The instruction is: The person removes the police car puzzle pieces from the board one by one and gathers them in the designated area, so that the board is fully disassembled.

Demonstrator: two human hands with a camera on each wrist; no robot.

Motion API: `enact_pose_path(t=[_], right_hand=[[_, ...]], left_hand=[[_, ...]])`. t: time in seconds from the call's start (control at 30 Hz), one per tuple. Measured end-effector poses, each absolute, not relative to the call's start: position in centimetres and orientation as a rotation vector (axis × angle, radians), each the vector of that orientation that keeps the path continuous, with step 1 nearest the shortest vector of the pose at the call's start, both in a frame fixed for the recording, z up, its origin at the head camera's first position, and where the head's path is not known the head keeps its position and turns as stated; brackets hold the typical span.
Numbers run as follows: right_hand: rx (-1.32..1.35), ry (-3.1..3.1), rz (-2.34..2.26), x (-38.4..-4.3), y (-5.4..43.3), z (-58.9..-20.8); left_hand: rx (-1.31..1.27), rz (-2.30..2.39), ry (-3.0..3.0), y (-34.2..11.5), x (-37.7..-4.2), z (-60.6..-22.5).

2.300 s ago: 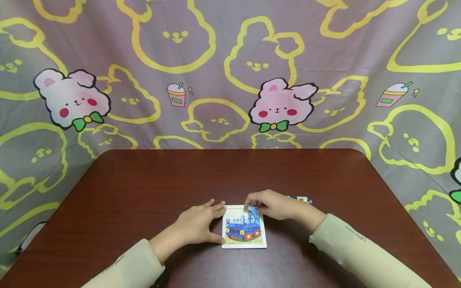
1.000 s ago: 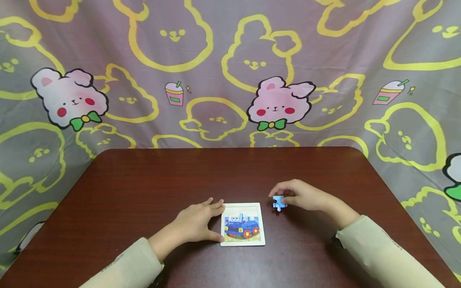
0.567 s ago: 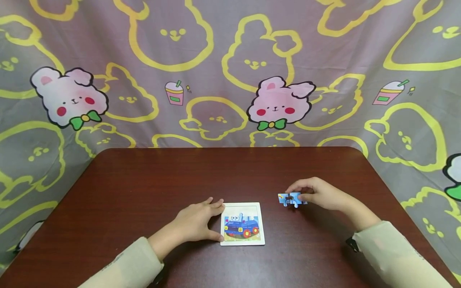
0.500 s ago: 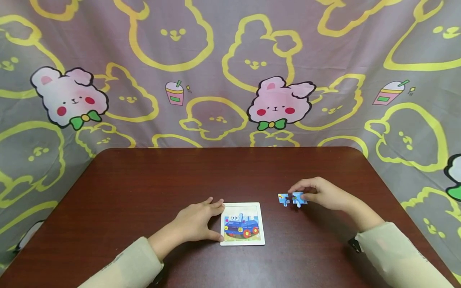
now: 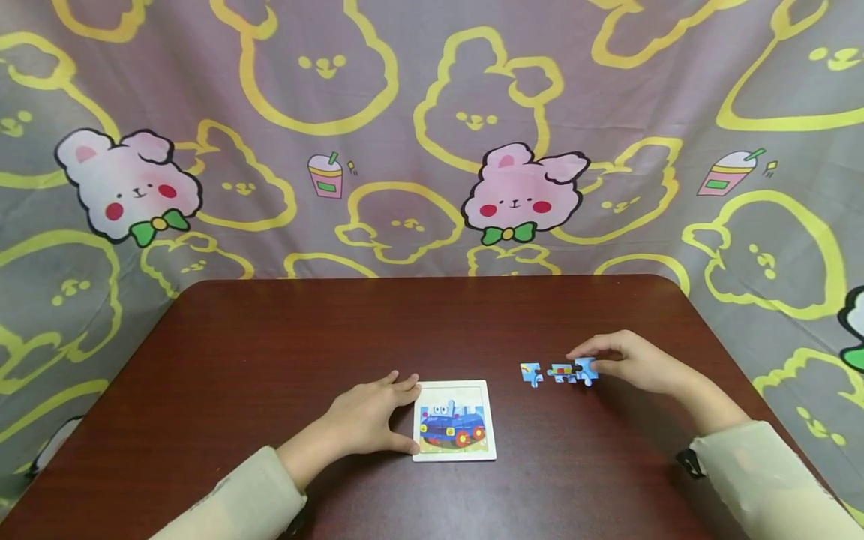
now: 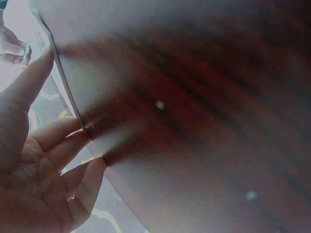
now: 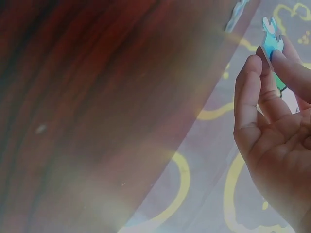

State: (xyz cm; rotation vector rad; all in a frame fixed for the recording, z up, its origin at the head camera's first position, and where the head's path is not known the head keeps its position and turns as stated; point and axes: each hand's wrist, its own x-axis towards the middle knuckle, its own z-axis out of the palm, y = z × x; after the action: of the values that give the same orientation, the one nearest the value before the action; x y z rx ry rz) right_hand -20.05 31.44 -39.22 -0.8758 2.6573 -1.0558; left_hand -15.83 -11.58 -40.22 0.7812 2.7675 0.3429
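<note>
My left hand [image 5: 364, 420], thumb and fingers spread, touches the left edge of a white-framed puzzle tray [image 5: 492, 420]. A blue tractor-like vehicle with red wheels fills the tray's lower part; the strip above it is bare and pale. In the left wrist view, the thumb and fingertips meet the tray's thin edge [image 6: 63, 80]. Off to the right, my right hand [image 5: 637, 365] pinches a light blue puzzle piece [image 5: 587, 369] between thumb and fingers, seen edge-on in the right wrist view. Beside it lie a puzzle piece with red and yellow [image 5: 560, 370] and a blue corner piece [image 5: 529, 373].
The dark reddish-brown table [image 5: 337, 322] has rounded far corners. A grey curtain [image 5: 405, 135] with yellow outlines and rabbit prints hangs behind and along both sides of it.
The right hand has taken the puzzle piece out of the tray's upper right and carried it rightward, past the two pieces on the table. The left hand has stayed at the tray's edge.
</note>
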Motion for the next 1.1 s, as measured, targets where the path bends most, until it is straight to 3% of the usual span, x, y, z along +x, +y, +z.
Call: enact_pose_path(t=[0.7, 1.1], right_hand=[[-0.709, 2.629, -0.924, -20.8, 32.8, -39.9], [-0.756, 2.725, -0.858, -20.9, 32.3, -40.3]], left_hand=[[0.791, 0.342, 2.761, -11.5, -15.7, -40.3], [0.780, 0.345, 2.755, -11.7, -15.7, -40.3]])
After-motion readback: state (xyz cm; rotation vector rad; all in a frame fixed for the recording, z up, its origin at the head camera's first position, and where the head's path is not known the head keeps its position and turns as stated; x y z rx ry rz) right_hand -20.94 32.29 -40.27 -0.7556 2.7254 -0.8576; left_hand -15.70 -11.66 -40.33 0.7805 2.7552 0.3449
